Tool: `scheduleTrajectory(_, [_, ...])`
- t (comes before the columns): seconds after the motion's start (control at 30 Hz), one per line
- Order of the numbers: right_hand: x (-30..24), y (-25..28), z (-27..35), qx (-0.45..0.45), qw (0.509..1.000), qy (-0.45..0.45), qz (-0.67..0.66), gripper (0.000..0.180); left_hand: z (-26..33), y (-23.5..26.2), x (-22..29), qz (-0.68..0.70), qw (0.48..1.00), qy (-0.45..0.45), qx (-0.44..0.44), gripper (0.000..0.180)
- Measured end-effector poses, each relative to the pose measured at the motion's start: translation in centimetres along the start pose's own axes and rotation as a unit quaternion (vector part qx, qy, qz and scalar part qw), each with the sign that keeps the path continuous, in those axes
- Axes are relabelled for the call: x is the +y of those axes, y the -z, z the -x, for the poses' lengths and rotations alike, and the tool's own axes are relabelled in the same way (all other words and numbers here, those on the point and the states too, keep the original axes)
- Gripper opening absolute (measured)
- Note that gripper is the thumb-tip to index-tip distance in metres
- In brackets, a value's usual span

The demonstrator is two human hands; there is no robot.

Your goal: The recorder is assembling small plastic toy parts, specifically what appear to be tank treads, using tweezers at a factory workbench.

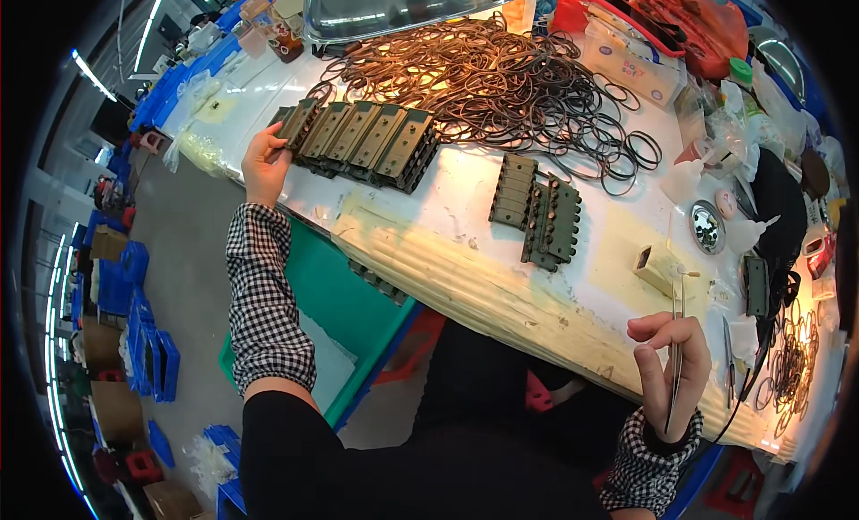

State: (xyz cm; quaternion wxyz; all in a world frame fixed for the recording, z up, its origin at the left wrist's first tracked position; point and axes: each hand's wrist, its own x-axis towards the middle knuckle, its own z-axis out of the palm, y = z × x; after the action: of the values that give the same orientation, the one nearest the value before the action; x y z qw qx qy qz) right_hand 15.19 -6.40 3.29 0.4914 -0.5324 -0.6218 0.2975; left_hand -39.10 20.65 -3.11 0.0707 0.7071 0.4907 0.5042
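We see left hand [265,158] gripping the plate row [362,142]; right hand [669,363] pinching tweezers [676,359]; ring pile [501,81] beyond looks mostly unused.

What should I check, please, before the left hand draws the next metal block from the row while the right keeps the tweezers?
1. Left hand touches the end block of the row of metal blocks: ok.
2. Grip closed around that block: cannot tell.
3. Right hand pinches the tweezers, held upright: ok.
4. Tweezers clear of the table edge: ok.
5. Pile of rubber rings lies apart from the row: not ok, rings touch its far side.
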Motion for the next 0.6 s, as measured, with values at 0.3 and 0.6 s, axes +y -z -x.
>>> scheduleTrajectory(0.3, [0.2, -0.1, 0.0, -0.007, 1.0, -0.019, -0.001, 0.015, -0.2, 0.4, -0.1, -0.015, 0.997, 0.003, -0.08, 0.021])
scheduleTrajectory(0.6, [0.6, -0.1, 0.2, 0.014, 1.0, -0.003, -0.022, 0.012, -1.4, 2.6, 0.8, -0.01, 0.981, 0.047, -0.188, 0.028])
